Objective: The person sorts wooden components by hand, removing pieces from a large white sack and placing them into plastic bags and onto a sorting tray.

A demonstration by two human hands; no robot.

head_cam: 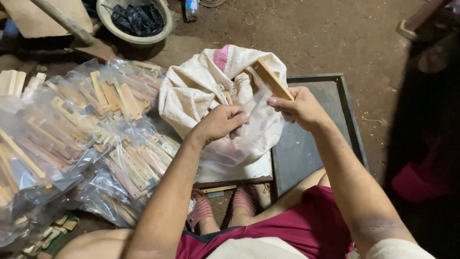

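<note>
My right hand (299, 108) grips a flat wooden piece (272, 79) together with one edge of a clear plastic bag (254, 134). My left hand (221, 122) pinches the other edge of the same bag, holding its mouth apart. The bag hangs down in front of a white woven sack (201, 81) whose open top shows more wooden pieces. Both hands are close together above a white board (239, 173).
A pile of clear bags filled with wooden pieces (86, 139) lies at the left. A grey metal tray (345, 115) sits on the dirt floor at the right. A bowl with black plastic (136, 20) stands at the back. My feet in pink sandals (201, 211) rest below.
</note>
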